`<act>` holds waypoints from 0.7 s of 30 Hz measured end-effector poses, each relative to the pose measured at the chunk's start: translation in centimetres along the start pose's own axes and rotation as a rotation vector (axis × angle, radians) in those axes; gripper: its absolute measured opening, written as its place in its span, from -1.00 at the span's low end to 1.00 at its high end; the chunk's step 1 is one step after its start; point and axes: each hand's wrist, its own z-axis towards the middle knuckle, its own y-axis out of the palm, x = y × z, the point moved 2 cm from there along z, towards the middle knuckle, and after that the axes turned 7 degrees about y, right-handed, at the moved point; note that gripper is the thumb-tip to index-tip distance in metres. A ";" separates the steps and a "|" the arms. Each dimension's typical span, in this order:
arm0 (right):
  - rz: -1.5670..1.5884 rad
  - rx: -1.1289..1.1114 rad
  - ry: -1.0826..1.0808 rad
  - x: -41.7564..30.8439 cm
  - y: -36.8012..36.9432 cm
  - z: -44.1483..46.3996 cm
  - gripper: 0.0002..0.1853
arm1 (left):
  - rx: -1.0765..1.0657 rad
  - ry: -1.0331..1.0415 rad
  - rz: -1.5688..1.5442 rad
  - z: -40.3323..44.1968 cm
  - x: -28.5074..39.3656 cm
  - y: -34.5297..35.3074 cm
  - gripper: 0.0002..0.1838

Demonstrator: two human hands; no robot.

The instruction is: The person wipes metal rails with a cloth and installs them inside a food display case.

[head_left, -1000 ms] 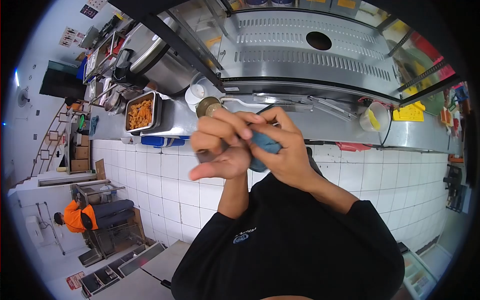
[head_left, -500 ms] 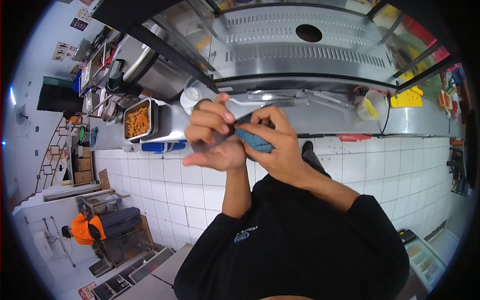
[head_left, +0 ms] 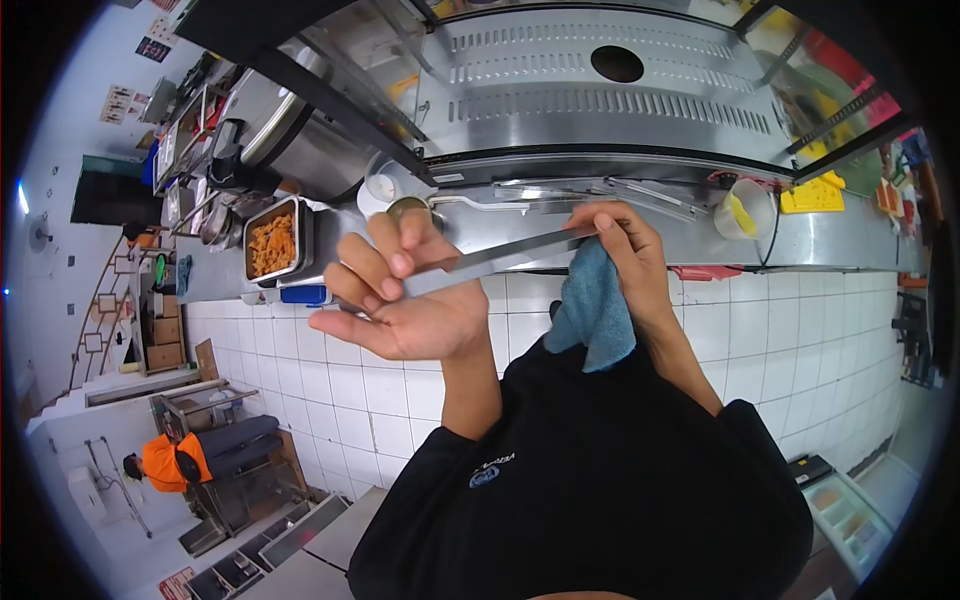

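Note:
A long flat metal strip (head_left: 500, 256) spans the space between my two hands, above the counter's front edge. Its left end rests in my left hand (head_left: 415, 295), palm up, with the fingers curled over it and the thumb stretched out. My right hand (head_left: 630, 255) pinches the other end. From the right hand's fingers hangs a blue cloth (head_left: 593, 310), just below the strip. Whether the strip has a handle under the left fingers is hidden.
Beyond my hands, the steel counter (head_left: 660, 240) holds a tray of orange-brown food (head_left: 272, 243), white-handled tongs (head_left: 480, 204), a clear tub (head_left: 745, 212) and a yellow board (head_left: 812, 196). A slotted metal rack (head_left: 610, 100) stands behind. A person in orange (head_left: 165, 462) is at lower left.
My right hand has moved right, away from my left hand, exposing the metal strip between them. The cloth, bunched at the fingers before, now hangs down.

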 end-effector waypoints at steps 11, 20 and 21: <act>-0.028 -0.305 -0.355 -4.0 -5.4 1.6 -0.73 | -0.605 -1.289 0.518 -0.5 2.7 -4.0 -0.12; -0.056 -0.197 -0.214 -4.0 -3.1 2.7 -0.64 | -1.061 -1.313 1.026 -4.1 0.4 -1.2 -0.43; -0.075 -0.048 -0.196 -3.3 -3.1 2.9 -0.57 | -1.021 -1.194 1.067 -4.4 0.2 -1.0 -0.44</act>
